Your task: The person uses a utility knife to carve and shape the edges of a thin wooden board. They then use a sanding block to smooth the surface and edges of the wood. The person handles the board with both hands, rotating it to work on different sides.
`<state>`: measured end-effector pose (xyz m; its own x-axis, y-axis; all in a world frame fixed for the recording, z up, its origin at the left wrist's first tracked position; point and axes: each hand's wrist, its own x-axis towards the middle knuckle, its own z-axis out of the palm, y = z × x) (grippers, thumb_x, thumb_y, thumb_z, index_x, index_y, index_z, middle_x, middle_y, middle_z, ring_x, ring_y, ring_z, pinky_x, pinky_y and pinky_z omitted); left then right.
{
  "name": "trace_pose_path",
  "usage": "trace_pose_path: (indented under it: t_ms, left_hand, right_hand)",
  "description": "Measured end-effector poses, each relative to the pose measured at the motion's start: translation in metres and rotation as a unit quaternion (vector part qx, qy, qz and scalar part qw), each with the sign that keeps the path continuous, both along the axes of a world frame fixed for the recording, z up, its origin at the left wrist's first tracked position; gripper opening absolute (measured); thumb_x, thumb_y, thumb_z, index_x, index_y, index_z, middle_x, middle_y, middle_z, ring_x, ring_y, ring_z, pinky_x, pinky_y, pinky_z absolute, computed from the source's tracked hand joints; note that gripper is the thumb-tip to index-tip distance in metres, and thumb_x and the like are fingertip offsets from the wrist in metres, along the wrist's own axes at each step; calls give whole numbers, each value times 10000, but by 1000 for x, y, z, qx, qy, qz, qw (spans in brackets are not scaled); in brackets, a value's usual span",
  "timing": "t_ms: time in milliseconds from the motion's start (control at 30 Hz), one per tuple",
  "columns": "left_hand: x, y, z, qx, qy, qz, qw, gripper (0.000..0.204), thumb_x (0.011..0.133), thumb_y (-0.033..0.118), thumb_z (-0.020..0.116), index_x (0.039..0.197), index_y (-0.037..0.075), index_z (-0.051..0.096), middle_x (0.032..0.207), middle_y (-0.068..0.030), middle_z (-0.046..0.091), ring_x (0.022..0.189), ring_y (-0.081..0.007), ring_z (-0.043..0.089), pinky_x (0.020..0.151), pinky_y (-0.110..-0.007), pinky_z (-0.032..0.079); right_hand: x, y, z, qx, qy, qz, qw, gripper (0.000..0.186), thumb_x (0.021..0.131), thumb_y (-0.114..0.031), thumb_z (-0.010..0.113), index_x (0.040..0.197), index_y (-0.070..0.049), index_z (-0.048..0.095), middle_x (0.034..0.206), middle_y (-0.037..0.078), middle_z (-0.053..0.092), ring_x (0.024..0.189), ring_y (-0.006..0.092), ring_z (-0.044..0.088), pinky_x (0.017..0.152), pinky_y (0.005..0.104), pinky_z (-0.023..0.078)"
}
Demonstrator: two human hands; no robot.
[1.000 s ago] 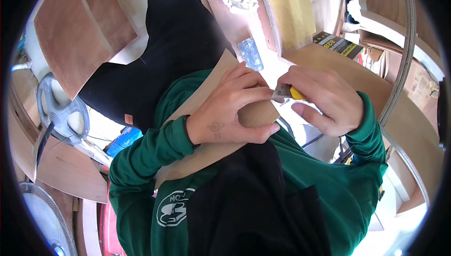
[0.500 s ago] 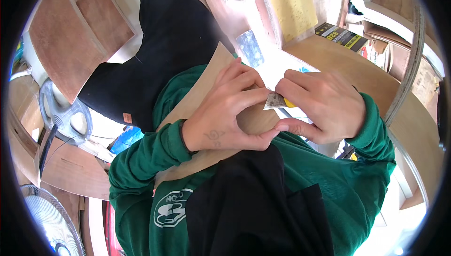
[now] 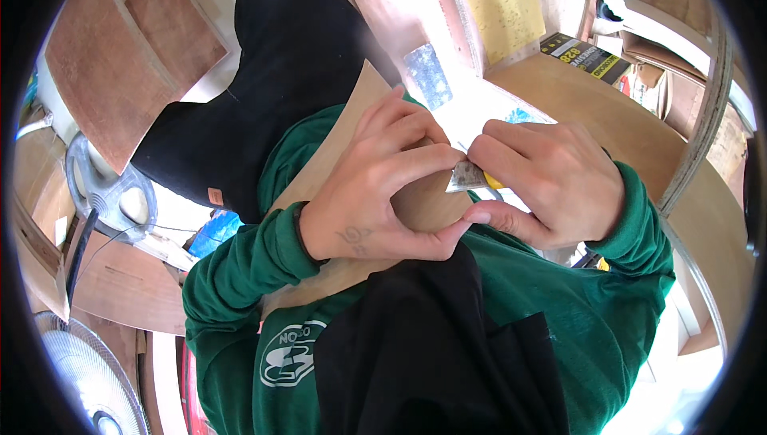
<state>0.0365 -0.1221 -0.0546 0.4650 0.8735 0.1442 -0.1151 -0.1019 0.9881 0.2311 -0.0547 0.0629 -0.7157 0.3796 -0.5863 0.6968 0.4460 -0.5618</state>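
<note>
A thin tan sheet that looks like wood veneer [image 3: 431, 199] lies across my lap and against my green sweater, its pointed far corner sticking up past my fingers. My left hand [image 3: 375, 171] curls over it, thumb and index finger pinching near its right edge. In my right hand [image 3: 547, 183] is a utility knife [image 3: 466, 178] with a stained grey blade and a bit of yellow handle showing; the fist hides the rest. The blade's tip touches or nearly touches my left index fingertip. Both thumb tips almost meet at the sheet's edge.
Curved plywood panels [image 3: 104, 67] stand at the left. A standing fan [image 3: 92, 371] is at the lower left, near a grey round base [image 3: 112, 183]. On the right, a wooden surface [image 3: 623, 127] carries a black and yellow box [image 3: 586, 58]. A plywood edge [image 3: 703, 123] rises beside my right arm.
My left fingers and the sheet have tilted slightly, the far corner shifting a little left and up. The knife has barely moved in my right hand. The background has shifted slightly.
</note>
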Motion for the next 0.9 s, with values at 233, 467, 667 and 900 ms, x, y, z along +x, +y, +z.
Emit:
trace_pose_path:
  t_ms: [233, 467, 667, 900]
  left_hand:
    - [-1, -1, 1, -2, 0, -2, 1000, 453, 584, 193, 805, 969, 3, 660, 925, -101, 574, 952, -298, 557, 1078, -534, 296]
    - [0, -1, 1, -4, 2, 6, 1000, 440, 582, 195, 802, 952, 5, 659, 923, -101, 571, 964, -298, 558, 1085, -538, 291]
    - [-1, -3, 1, -14, -5, 1, 1000, 417, 575, 193, 799, 918, 8, 653, 933, -97, 566, 976, -295, 555, 1100, -545, 271]
    - [-1, -5, 3, -12, 6, -12, 1000, 395, 585, 193, 797, 908, 16, 653, 945, -93, 551, 992, -299, 540, 1108, -553, 250]
  right_hand:
    - [-1, 0, -1, 12, 22, -1, 1000, 378, 870, -384, 663, 967, -36, 555, 790, 106, 530, 655, 323, 581, 517, 419, 449]
    - [-1, 1, 0, 46, 36, 8, 998, 301, 810, -275, 717, 981, -63, 588, 802, 79, 548, 648, 274, 607, 495, 389, 463]
    - [0, 3, -1, 162, 78, 16, 984, 259, 658, -170, 706, 883, -93, 603, 836, 50, 526, 643, 219, 558, 482, 345, 454]
    - [-2, 0, -1, 206, 61, 54, 975, 257, 593, -170, 696, 831, -119, 616, 822, 24, 513, 652, 181, 541, 480, 314, 457]
